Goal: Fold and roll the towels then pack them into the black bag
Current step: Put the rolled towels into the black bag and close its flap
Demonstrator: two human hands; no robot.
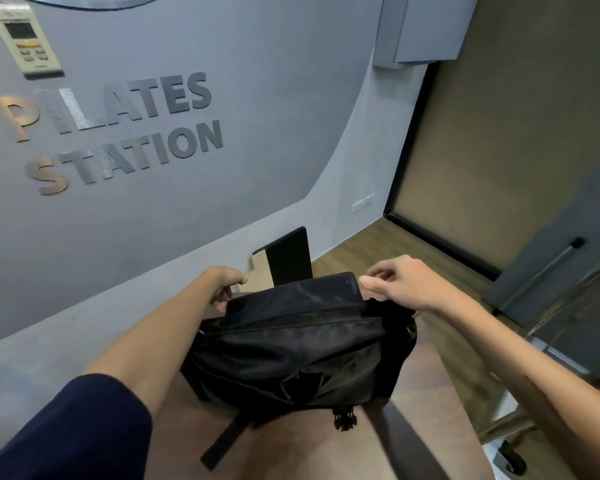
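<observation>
I see the black bag (291, 348) sitting on the brown tabletop (378, 455), between my two hands at its far edge. My left hand (224, 284) curls over the bag's far left corner, grip clamped on the fabric. My right hand (399, 284) hovers at the far right corner, fingers loosely bent, holding nothing I can make out. A dark flat board (288, 258) leans against the grey wall (257, 150) just behind. The bag is soft, creased nylon with a strap (222, 445) and a buckle (344, 420) hanging near
</observation>
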